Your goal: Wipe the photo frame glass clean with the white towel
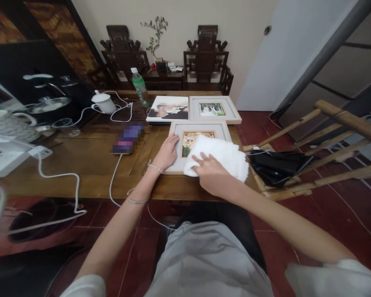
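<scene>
With the near frame as the centre of my dial and twelve pointing away from me, a clear plastic bottle with a green label and a white cap (139, 86) stood upright towards ten o'clock; I could not tell how full it was. Also near ten, farther out, was a white lidded ceramic cup (103, 104), its contents hidden. At nine o'clock, beyond the blurred phone (127, 139), stood a small clear plastic cup (67, 127), with a pale grey-patterned mug (14, 127) past it. At eleven, on a dark wooden side table, a black pot (161, 66) held a small leafy tree (156, 35).

The pale wooden photo frame (200, 125) lay flat at the near edge of the brown wooden table (89, 154), a photo (187, 143) inside it. A second pale frame (231, 110) lay just beyond, around half past twelve.

My left hand (167, 154) rested flattened on the near frame's nine o'clock side, fingers extended close together, grasping nothing. My right hand (213, 171) was on a folded white cloth (224, 152), fingers bent and partly spread; I could not tell whether they pinched it or only pressed. The cloth covered the frame's right part and overhung its three o'clock edge.
</scene>
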`<action>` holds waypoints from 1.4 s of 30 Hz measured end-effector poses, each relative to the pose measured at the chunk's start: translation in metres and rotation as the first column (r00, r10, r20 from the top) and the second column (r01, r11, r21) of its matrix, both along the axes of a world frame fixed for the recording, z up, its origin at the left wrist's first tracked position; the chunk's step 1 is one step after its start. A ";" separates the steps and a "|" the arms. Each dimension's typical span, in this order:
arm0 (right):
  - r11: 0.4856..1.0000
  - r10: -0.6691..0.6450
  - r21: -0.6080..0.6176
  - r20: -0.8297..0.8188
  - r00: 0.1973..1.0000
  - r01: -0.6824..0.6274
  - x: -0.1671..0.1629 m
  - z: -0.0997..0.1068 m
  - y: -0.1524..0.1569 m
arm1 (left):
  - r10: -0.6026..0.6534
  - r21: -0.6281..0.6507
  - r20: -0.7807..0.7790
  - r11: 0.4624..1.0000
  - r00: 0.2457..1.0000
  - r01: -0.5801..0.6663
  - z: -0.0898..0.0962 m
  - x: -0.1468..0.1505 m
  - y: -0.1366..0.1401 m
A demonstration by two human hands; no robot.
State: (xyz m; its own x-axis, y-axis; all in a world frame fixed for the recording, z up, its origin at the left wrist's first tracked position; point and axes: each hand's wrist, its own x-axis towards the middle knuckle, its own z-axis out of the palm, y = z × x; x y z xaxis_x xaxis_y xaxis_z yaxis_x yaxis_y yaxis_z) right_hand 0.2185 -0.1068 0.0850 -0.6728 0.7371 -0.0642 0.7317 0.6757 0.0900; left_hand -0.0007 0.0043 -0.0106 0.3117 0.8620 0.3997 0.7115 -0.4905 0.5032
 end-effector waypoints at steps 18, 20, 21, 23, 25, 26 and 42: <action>0.997 -0.062 0.053 0.000 0.998 0.062 0.075 0.000 -0.014 | -0.027 -0.006 -0.035 1.000 0.999 0.026 0.003 -0.001 -0.001; 0.995 -0.081 0.056 -0.006 0.997 0.082 0.089 -0.001 -0.007 | -0.032 -0.007 -0.033 0.999 0.999 0.031 0.003 -0.002 -0.001; 0.994 -0.093 0.058 -0.012 0.996 0.093 0.093 -0.002 -0.001 | -0.032 -0.009 -0.032 0.999 0.999 0.031 0.003 -0.002 -0.001; 0.990 -0.124 0.067 -0.039 0.992 0.126 0.098 -0.003 0.017 | -0.029 -0.014 -0.035 0.999 0.999 0.029 0.003 -0.002 -0.001; 0.982 -0.156 0.096 -0.087 0.984 0.164 0.096 -0.004 0.042 | -0.030 -0.017 -0.037 0.999 0.999 0.029 0.003 -0.002 -0.001; 0.976 -0.166 0.120 -0.110 0.980 0.179 0.093 -0.004 0.056 | -0.030 -0.018 -0.034 0.999 0.999 0.029 0.002 -0.003 -0.001; 0.992 -0.089 0.098 0.145 0.985 0.075 0.034 -0.003 0.083 | -0.015 0.006 -0.061 1.000 0.998 0.015 0.000 -0.003 0.002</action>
